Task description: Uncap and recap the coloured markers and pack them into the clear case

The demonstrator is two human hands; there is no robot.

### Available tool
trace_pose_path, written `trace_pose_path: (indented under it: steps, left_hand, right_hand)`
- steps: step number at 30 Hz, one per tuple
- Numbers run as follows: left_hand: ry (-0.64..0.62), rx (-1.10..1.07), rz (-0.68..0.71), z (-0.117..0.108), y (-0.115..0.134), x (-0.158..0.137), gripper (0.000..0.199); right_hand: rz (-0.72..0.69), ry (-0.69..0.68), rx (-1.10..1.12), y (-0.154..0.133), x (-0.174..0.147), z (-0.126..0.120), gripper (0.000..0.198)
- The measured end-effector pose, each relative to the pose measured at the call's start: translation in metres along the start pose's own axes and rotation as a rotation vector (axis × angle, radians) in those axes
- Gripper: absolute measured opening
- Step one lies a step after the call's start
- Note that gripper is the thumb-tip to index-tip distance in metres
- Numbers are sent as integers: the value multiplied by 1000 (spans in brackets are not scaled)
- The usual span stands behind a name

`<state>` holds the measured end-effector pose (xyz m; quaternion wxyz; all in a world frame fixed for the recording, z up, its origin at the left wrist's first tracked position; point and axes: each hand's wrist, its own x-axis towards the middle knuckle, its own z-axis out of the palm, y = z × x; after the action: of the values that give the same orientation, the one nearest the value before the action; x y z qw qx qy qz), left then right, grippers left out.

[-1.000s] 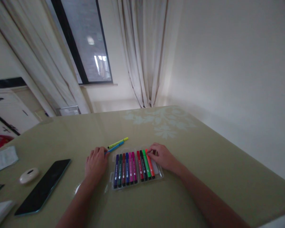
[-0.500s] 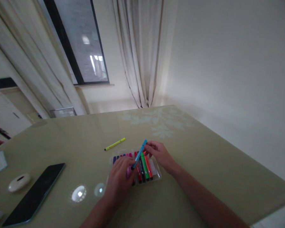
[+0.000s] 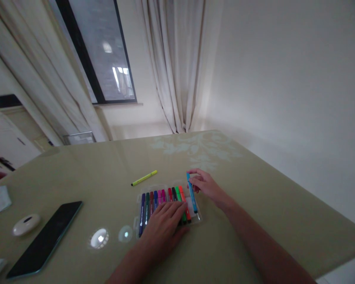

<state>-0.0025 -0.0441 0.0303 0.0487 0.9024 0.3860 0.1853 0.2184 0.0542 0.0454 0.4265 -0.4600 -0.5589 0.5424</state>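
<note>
I have the right hand (image 3: 205,184) pinched on the upper end of a light-blue felt-tip marker (image 3: 192,192), thumb and fingers closed round its barrel. The marker lies along the right-hand side of the clear plastic marker tray (image 3: 197,217), over the bare slot beside the orange marker (image 3: 184,203), and it looks close to flat, though I cannot tell whether it has seated.

My worry is the seating: the marker's far end sticks out beyond the tray's top edge, so I judge that if the fingers let go with it too far up, it could ride on the rim or lie askew across the orange one. The tray is light, and a sideways push could skid it on the glossy olive-green worktop (image 3: 254,205).

The left hand (image 3: 165,225) lies palm down, fingers spread and flat, on the lower ends of the row of coloured markers (image 3: 154,199), gripping nothing. Its forearm comes in from the bottom edge; the right forearm runs in from the lower right, wrist bent towards the tray.

A yellow marker (image 3: 144,178) lies loose beyond the tray, apart from both hands.
</note>
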Motion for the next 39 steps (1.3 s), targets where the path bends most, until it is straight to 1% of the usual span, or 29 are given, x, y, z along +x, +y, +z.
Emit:
trace_pose_path:
  steps: [4, 7, 11, 15, 17, 19, 24, 27, 29, 30, 31, 32, 34, 35, 36, 37, 39]
  left_hand:
    - [-15, 2, -60, 0, -2, -1, 63]
    - [-21, 17, -43, -2, -1, -1, 62]
    - [-45, 57, -14, -4, 1, 1, 53]
    - [-56, 57, -17, -5, 2, 2, 52]
    - [-57, 61, -22, -6, 2, 3, 50]
    - [-63, 71, -30, -6, 3, 4, 48]
    - [-81, 65, -44, -7, 7, 5, 45]
    - [-61, -23, -37, -12, 5, 4, 45]
    - [-14, -120, -47, -16, -5, 4, 40]
    - [31, -158, -74, -18, -15, 3, 37]
    - [103, -172, -130, -19, -27, 3, 37]
    - [180, -162, -209, -20, -41, 2, 36]
    - [338, -68, -398, -20, -73, -3, 39]
    - [376, -10, -493, -20, -89, -7, 41]
    - [376, 35, -574, -19, -103, -11, 42]
    - [347, 64, -637, -19, -115, -15, 43]
    - [291, 78, -707, -19, -131, -22, 39]
  right_hand:
    - [28, -115, -117, 7, -2, 1, 38]
    - [-5, -165, -191, 11, -2, 7, 33]
    - [-74, -122, -283, 13, -1, 8, 29]
    - [-194, -32, -536, 14, -2, 5, 22]
    - [-239, -13, -630, 14, -3, 4, 17]
    - [-258, -28, -650, 14, -4, 5, 16]
    - [-268, -63, -642, 15, -4, 8, 20]
    - [-278, -59, -656, 15, -4, 9, 21]
    - [-283, -56, -674, 14, -3, 9, 22]
    - [-284, -55, -684, 13, -3, 8, 23]
    - [-284, -52, -692, 13, -3, 8, 25]
    - [-282, -49, -697, 13, -3, 8, 27]
    - [-283, -46, -700, 12, -4, 8, 30]
    - [-286, -44, -701, 12, -4, 9, 30]
    - [-290, -42, -705, 12, -4, 9, 30]
    - [-295, -40, -710, 12, -4, 9, 29]
    - [-302, -36, -716, 12, -4, 10, 27]
